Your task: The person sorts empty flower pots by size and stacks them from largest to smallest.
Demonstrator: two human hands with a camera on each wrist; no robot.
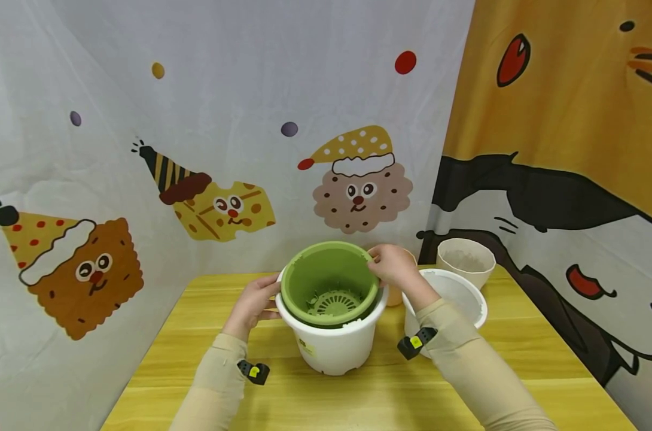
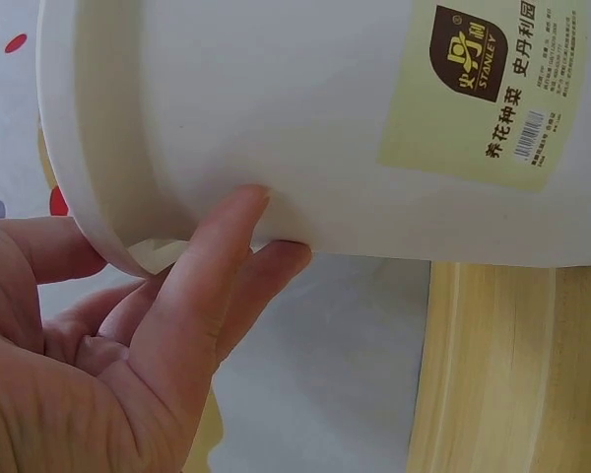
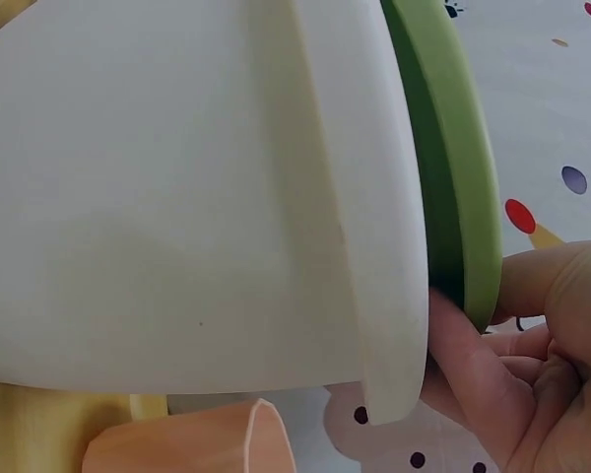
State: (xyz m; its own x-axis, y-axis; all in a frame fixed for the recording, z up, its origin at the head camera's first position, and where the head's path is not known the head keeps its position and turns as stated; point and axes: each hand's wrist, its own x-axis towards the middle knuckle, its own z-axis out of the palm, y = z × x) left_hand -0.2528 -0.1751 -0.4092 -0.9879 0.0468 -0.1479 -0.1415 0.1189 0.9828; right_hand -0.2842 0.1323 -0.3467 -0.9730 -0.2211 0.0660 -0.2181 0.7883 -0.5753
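A green flower pot (image 1: pixel 326 272) with a slotted bottom sits inside a larger white flower pot (image 1: pixel 334 347), its rim standing a little above the white one. My left hand (image 1: pixel 257 302) holds the white pot's rim at the left, thumb on top and fingers beneath, as the left wrist view shows beside a yellow-green label (image 2: pixel 483 94). At the right, my right hand (image 1: pixel 396 266) pinches the green pot's rim (image 3: pixel 481 197) between thumb and fingers. How the green pot rests inside is hidden.
To the right stands another white pot (image 1: pixel 452 290), partly behind my right forearm. Behind it is a cream pot (image 1: pixel 466 258). An orange pot (image 3: pixel 177 441) stands close beside the white one. All are on a wood-grain table (image 1: pixel 197 335) before printed curtains.
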